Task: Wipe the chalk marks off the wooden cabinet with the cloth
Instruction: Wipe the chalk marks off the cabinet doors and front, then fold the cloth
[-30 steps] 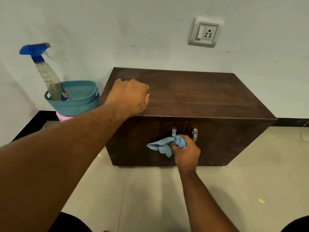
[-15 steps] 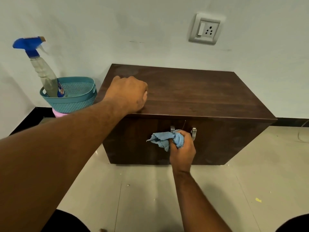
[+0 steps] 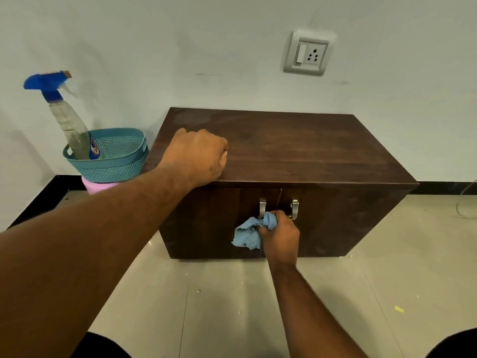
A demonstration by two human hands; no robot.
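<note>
A low dark wooden cabinet (image 3: 296, 151) stands on the floor against the white wall. Two metal handles (image 3: 262, 207) sit side by side at the top of its front doors. My right hand (image 3: 280, 237) grips a crumpled light blue cloth (image 3: 251, 232) and holds it against the left door just below the handles. My left hand (image 3: 197, 156) rests with curled fingers on the cabinet's top near its front left corner and holds nothing. A faint pale haze shows on the top's back left part; no clear chalk marks are visible on the front.
A teal basket (image 3: 113, 156) on a pink base stands left of the cabinet with a blue-capped spray bottle (image 3: 69, 120) leaning in it. A wall socket (image 3: 308, 54) is above. Beige tile floor (image 3: 387, 280) lies in front, with small specks and a yellow scrap (image 3: 398, 309).
My right hand with the cloth has shifted slightly on the left door below the handles. My left hand has stayed on the cabinet's top. The view has moved a little.
</note>
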